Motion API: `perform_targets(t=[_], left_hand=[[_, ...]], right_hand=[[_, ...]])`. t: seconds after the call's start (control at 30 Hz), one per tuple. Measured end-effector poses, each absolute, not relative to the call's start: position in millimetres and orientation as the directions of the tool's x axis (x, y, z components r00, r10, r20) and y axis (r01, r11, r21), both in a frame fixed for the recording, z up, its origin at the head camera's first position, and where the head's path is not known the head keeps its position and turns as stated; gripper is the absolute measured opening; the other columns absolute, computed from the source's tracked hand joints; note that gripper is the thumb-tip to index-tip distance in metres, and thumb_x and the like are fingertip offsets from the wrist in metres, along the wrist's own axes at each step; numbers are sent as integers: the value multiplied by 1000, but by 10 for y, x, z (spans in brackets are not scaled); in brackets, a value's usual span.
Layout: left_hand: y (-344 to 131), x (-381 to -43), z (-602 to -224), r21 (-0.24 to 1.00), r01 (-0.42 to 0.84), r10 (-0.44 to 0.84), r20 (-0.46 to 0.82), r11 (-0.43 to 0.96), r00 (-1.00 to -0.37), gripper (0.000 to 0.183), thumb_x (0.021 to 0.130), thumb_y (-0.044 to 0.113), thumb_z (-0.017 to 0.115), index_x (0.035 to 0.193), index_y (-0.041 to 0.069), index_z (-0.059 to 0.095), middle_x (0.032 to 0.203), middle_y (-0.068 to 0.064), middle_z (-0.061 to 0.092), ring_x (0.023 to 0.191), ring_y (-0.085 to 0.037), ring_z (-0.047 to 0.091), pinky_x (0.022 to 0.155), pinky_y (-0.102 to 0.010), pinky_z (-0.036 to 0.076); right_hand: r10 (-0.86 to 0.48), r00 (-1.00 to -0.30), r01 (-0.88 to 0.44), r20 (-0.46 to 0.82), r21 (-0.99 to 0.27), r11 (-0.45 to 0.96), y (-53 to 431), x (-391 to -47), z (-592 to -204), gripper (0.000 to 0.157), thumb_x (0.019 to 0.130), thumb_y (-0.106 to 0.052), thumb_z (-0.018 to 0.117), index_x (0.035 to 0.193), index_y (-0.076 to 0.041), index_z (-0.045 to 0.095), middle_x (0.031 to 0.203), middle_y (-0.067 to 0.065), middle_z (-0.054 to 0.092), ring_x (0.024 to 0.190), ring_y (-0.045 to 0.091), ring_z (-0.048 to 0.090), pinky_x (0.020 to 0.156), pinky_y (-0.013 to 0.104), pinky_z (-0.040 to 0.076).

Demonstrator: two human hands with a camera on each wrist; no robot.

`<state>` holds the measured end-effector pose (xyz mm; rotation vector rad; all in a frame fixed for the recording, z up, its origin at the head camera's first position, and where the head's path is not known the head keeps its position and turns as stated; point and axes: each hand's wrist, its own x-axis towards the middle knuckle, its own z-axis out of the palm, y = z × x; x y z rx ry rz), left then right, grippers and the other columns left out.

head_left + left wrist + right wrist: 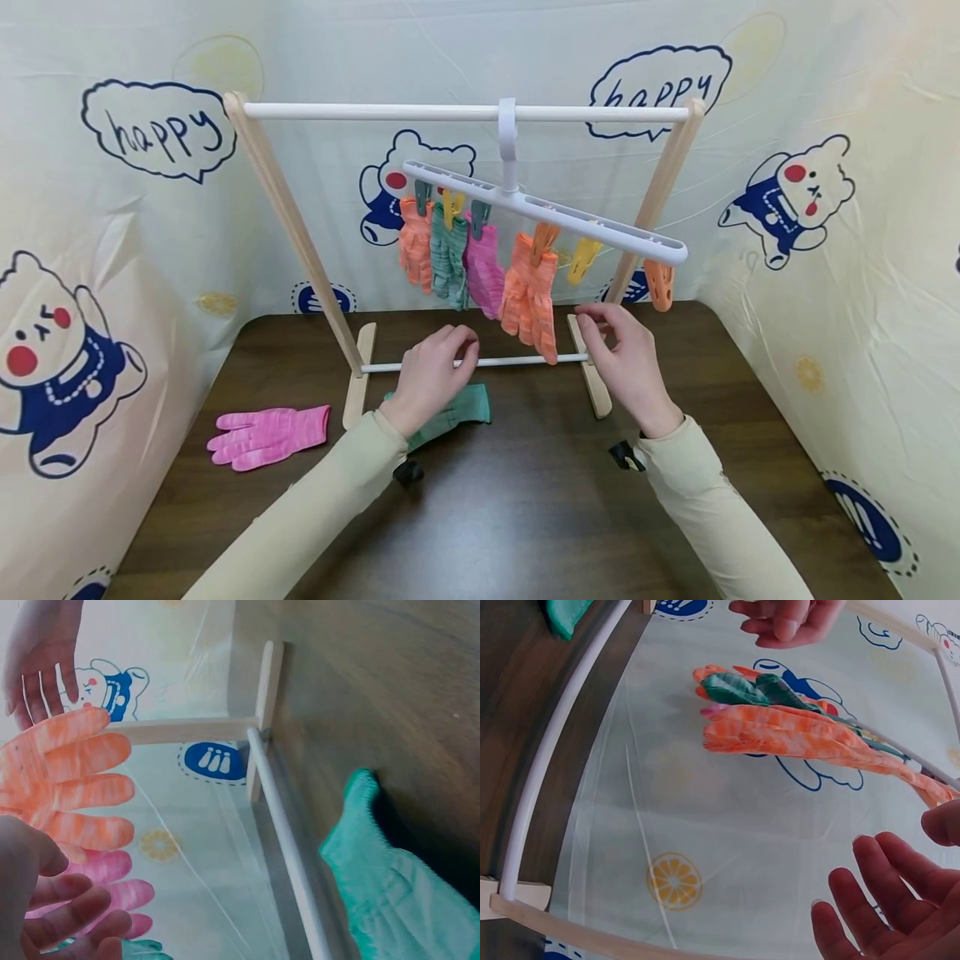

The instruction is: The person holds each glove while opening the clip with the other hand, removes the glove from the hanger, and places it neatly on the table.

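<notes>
My left hand [435, 375] hovers above the table with loosely bent fingers and holds nothing. Below it lies a green glove [472, 404], partly hidden by the hand and wrist. To the right, my right hand [628, 358] is raised, also with nothing in its relaxed fingers. Between the hands hangs an orange glove [529, 304], clipped by an orange clothespin [544, 242] to a white hanger [600, 227]. Further left on the hanger are a pink glove [484, 275], a green glove [448, 258] and another orange glove [415, 246]. In the left wrist view, the left fingers appear close to the nearer orange glove [82, 780].
The hanger hooks over the white top bar [375, 112] of a wooden stand [292, 225]. A yellow clothespin [582, 260] and an orange clothespin [660, 286] hang without gloves at its right end. A pink glove [270, 437] lies flat on the table's left side.
</notes>
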<state>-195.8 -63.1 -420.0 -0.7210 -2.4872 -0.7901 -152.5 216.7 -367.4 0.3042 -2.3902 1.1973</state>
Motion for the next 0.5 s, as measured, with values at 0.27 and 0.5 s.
perform_targets(t=[0.27, 0.5], left_hand=[[-541, -2001, -4084, 411, 592, 321, 559, 693, -764, 12, 101, 22, 63, 103, 14, 72, 82, 2, 62, 66, -14, 58, 53, -37, 49], [-471, -2031, -4020, 421, 596, 307, 576, 683, -758, 15, 103, 23, 62, 108, 14, 73, 89, 0, 67, 73, -17, 63, 57, -40, 53]], right_hand=[[-10, -859, -422, 512, -697, 580, 2095, -1566, -3590, 26, 105, -23, 62, 121, -5, 71, 114, 9, 71, 96, 18, 62, 76, 30, 49], [6, -837, -454, 547, -699, 552, 2016, -1631, -3555, 24, 103, -19, 65, 120, -2, 71, 112, 11, 71, 98, 20, 64, 87, 27, 50]])
